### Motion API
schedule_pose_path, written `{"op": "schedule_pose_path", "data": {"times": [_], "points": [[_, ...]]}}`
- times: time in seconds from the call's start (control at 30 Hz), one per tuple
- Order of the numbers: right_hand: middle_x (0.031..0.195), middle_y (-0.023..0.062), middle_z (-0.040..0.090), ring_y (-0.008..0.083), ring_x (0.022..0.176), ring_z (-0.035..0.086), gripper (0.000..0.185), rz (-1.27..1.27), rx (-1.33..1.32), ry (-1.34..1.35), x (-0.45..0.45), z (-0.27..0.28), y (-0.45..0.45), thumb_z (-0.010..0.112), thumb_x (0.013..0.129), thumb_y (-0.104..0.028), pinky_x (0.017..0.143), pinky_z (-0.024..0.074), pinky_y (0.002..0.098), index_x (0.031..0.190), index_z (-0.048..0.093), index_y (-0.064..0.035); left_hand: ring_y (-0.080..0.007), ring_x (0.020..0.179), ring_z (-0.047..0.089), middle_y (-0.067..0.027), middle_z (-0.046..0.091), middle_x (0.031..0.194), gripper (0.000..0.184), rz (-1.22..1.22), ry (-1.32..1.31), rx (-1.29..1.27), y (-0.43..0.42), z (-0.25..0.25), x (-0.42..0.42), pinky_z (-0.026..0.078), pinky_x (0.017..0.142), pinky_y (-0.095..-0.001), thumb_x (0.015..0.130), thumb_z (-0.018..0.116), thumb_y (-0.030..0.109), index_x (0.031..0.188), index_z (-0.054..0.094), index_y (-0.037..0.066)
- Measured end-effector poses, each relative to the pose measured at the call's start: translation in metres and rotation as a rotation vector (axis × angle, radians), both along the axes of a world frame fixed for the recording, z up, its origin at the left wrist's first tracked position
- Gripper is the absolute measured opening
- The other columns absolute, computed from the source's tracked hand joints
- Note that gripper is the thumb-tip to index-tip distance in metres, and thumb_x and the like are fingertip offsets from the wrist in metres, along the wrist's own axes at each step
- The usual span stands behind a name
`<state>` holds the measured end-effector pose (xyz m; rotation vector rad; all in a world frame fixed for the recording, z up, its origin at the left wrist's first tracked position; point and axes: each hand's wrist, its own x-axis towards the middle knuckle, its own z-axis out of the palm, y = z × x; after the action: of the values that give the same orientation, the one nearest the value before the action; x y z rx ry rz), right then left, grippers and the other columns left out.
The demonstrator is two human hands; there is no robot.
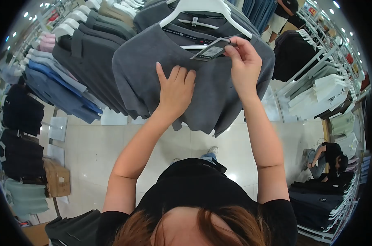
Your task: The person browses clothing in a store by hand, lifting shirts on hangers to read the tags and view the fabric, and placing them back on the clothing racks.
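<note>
A dark grey long-sleeved top hangs in front of me on a white hanger. My right hand pinches a grey hang tag by its right end, at the neckline. The tag carries a pale printed label and is tilted. Flat against the chest of the top lies my left hand, its fingers spread and holding nothing. Another grey top with its own hanger shows just behind the neckline.
Dark garments and blue shirts hang on the rack at left. At right are black clothes and white tops. One person crouches at lower right; another stands behind. A cardboard box sits at left.
</note>
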<state>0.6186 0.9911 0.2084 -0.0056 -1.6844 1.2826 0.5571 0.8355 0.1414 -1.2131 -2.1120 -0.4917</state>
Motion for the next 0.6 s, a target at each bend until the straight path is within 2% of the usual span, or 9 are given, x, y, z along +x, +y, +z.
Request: {"op": "schedule_pose_path", "data": {"times": [0.07, 0.17, 0.27, 0.5, 0.6], "points": [[0.077, 0.0006, 0.061, 0.0059, 0.07, 0.056, 0.012, -0.036, -0.008, 0.071, -0.003, -0.005, -0.001, 0.056, 0.081, 0.004, 0.065, 0.0442, 0.0185, 0.091, 0.061, -0.0002, -0.0233, 0.111, 0.041, -0.0063, 0.045, 0.111, 0.049, -0.034, 0.035, 0.073, 0.001, 0.002, -0.001, 0.016, 0.096, -0.0627, 0.069, 0.067, 0.015, 0.115, 0.05, 0.01], [0.078, 0.0004, 0.061, 0.0056, 0.071, 0.055, 0.012, -0.073, -0.048, 0.133, -0.005, -0.005, 0.0, 0.056, 0.081, 0.005, 0.066, 0.0437, 0.0181, 0.091, 0.06, -0.0003, -0.0229, 0.112, 0.04, -0.0069, 0.044, 0.112, 0.056, 0.048, 0.179, 0.077, 0.009, 0.022, -0.013, 0.017, 0.096, -0.0621, 0.068, 0.067, 0.015, 0.12, 0.049, 0.01], [0.079, 0.0002, 0.06, 0.0055, 0.071, 0.054, 0.012, -0.101, -0.066, 0.143, 0.0, -0.005, 0.001, 0.055, 0.082, 0.006, 0.066, 0.0432, 0.018, 0.091, 0.06, -0.0004, -0.0231, 0.113, 0.039, -0.0069, 0.043, 0.113, 0.055, 0.108, 0.249, 0.061, 0.014, 0.025, -0.031, 0.017, 0.096, -0.0623, 0.067, 0.068, 0.014, 0.119, 0.05, 0.011], [0.083, 0.0014, 0.061, 0.0064, 0.075, 0.055, 0.011, -0.123, -0.027, 0.162, 0.007, -0.016, 0.004, 0.053, 0.084, 0.006, 0.069, 0.0438, 0.0187, 0.091, 0.058, -0.0004, -0.0212, 0.109, 0.039, -0.0039, 0.042, 0.111, 0.056, 0.185, 0.295, 0.036, 0.009, 0.015, -0.034, 0.015, 0.094, -0.0636, 0.069, 0.063, 0.011, 0.121, 0.051, 0.026], [0.084, 0.0024, 0.062, 0.0071, 0.076, 0.056, 0.01, -0.106, -0.018, 0.179, 0.006, -0.014, 0.0, 0.053, 0.084, 0.006, 0.07, 0.0442, 0.0188, 0.091, 0.057, -0.0001, -0.0208, 0.107, 0.039, -0.0034, 0.041, 0.108, 0.056, 0.179, 0.317, 0.044, 0.008, 0.017, -0.035, 0.014, 0.093, -0.065, 0.068, 0.062, 0.01, 0.12, 0.052, 0.028]]}}
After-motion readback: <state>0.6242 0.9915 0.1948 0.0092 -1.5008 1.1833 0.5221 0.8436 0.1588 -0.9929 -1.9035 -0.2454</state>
